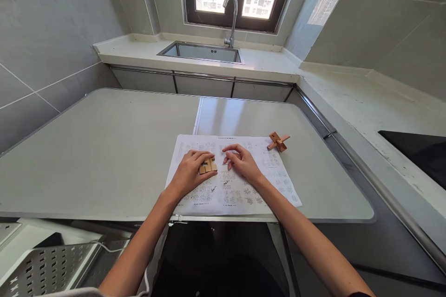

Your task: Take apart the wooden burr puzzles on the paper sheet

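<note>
Counter (87, 158), pale, corners rounded; printed sheet (223, 184), flat, at counter's near edge, right of centre; left hand (188, 171), at sheet's left half; right hand (243, 163), over sheet's middle, fingers curled, slightly apart; crossed wooden pieces (278, 141), at sheet's far right corner; notched wooden block (208, 166), clamped between left hand's fingers and thumb, left of sheet's middle

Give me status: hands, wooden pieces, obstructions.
Left hand on wooden blocks, atop printed sheet. Right hand appears empty, over sheet. Crossed wooden piece at sheet's far right corner, clear of hands.
</note>
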{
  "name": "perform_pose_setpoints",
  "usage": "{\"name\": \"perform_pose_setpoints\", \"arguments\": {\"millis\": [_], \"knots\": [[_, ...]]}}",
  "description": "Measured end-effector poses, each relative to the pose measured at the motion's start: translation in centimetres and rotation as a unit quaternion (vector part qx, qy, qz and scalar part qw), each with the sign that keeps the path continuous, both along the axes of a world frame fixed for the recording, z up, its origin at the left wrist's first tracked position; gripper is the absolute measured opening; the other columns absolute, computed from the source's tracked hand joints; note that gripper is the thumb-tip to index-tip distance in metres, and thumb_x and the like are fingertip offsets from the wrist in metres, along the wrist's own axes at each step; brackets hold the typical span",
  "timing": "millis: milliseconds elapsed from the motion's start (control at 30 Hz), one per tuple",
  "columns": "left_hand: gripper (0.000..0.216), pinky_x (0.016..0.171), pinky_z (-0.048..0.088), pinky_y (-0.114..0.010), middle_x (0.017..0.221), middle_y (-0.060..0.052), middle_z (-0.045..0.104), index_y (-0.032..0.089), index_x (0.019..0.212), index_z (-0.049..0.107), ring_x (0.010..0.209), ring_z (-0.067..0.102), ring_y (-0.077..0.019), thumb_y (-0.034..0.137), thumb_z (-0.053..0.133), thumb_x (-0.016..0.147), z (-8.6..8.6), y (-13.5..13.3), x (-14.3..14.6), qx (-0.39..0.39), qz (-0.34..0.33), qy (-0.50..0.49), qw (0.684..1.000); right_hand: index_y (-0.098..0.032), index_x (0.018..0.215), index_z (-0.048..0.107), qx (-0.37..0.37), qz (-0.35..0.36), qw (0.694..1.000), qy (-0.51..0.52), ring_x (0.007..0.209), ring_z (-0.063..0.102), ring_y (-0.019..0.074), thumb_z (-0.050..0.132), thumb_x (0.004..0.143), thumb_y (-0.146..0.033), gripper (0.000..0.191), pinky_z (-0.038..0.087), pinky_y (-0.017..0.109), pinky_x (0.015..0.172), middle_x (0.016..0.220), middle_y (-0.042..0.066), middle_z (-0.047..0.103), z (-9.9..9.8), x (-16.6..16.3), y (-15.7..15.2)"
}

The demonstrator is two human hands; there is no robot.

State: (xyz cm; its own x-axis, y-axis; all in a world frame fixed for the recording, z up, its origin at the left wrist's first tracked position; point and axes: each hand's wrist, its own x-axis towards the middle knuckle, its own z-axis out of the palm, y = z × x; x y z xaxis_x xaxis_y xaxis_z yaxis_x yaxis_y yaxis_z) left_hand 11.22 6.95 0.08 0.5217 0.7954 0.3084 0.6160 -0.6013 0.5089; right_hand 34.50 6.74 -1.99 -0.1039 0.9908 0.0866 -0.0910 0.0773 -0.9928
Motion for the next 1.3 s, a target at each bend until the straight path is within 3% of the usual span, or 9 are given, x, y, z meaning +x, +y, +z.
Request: {"name": "perform_pose_setpoints", "arguments": {"millis": [133,333,733,967,1100,1200,1300], "knots": [[0.042,0.11,0.046,-0.051,0.136,-0.006,0.069,0.029,0.132,0.066,0.126,0.055,-0.0316,0.045,0.072,0.094,-0.7,0.6,-0.2,0.031,0.068,0.008,0.997,-0.02,0.094,0.068,-0.037,-0.044,0.992,0.112,0.072,0.064,0.0125,0.082,0.083,-0.047,0.032,0.05,0.024,0.053,0.104,0.005,0.068,0.6,0.6,0.3],[0.04,0.111,0.042,-0.054,0.142,-0.009,0.061,0.032,0.139,0.063,0.127,0.049,-0.0342,0.042,0.06,0.101,-1.6,1.4,-0.6,0.044,0.122,0.033,0.991,-0.022,0.094,0.067,-0.073,-0.056,0.97,0.225,0.068,0.06,0.0124,0.081,0.082,-0.049,0.032,0.049,0.026,0.054,0.096,0.003,0.068,0.5,1.9,0.8],[0.047,0.111,0.038,-0.057,0.14,-0.014,0.055,0.03,0.144,0.059,0.127,0.045,-0.0361,0.049,0.048,0.103,-1.4,6.7,-3.6,0.026,0.117,0.086,0.989,-0.023,0.094,0.061,-0.1,-0.15,0.91,0.373,0.056,0.049,0.0119,0.064,0.09,-0.066,0.043,0.045,0.026,0.046,0.083,0.002,0.062,0.4,4.7,2.2],[0.05,0.112,0.038,-0.054,0.138,-0.014,0.057,0.027,0.142,0.061,0.127,0.047,-0.0357,0.053,0.05,0.101,-1.5,7.8,-4.5,0.043,0.144,0.069,0.986,-0.024,0.086,0.06,-0.036,-0.181,0.885,0.428,0.051,0.042,0.0106,0.057,0.09,-0.074,0.05,0.044,0.023,0.042,0.074,0.0,0.056,-0.2,7.0,1.8],[0.058,0.113,0.037,-0.054,0.144,-0.015,0.056,0.024,0.149,0.052,0.132,0.046,-0.0361,0.053,0.056,0.098,-1.3,7.3,-4.3,0.058,0.141,0.05,0.987,-0.023,0.082,0.058,-0.026,-0.197,0.865,0.461,0.048,0.039,0.0088,0.055,0.095,-0.067,0.046,0.041,0.019,0.039,0.068,-0.003,0.049,-0.3,8.0,1.8],[0.061,0.113,0.037,-0.054,0.149,-0.016,0.053,0.023,0.15,0.048,0.134,0.044,-0.0359,0.051,0.059,0.098,-1.0,6.9,-4.1,0.084,0.129,0.04,0.987,-0.022,0.081,0.054,-0.044,-0.212,0.851,0.479,0.044,0.036,0.0067,0.052,0.101,-0.05,0.034,0.037,0.016,0.036,0.065,-0.005,0.047,-0.3,8.2,2.0],[0.052,0.111,0.037,-0.054,0.147,-0.015,0.055,0.024,0.146,0.052,0.135,0.044,-0.0362,0.045,0.06,0.099,-0.5,6.5,-3.9,0.124,0.127,0.032,0.984,-0.022,0.079,0.05,-0.057,-0.204,0.856,0.471,0.042,0.035,0.0055,0.052,0.1,-0.035,0.025,0.035,0.014,0.036,0.063,-0.007,0.046,-0.1,7.8,2.1]]}}
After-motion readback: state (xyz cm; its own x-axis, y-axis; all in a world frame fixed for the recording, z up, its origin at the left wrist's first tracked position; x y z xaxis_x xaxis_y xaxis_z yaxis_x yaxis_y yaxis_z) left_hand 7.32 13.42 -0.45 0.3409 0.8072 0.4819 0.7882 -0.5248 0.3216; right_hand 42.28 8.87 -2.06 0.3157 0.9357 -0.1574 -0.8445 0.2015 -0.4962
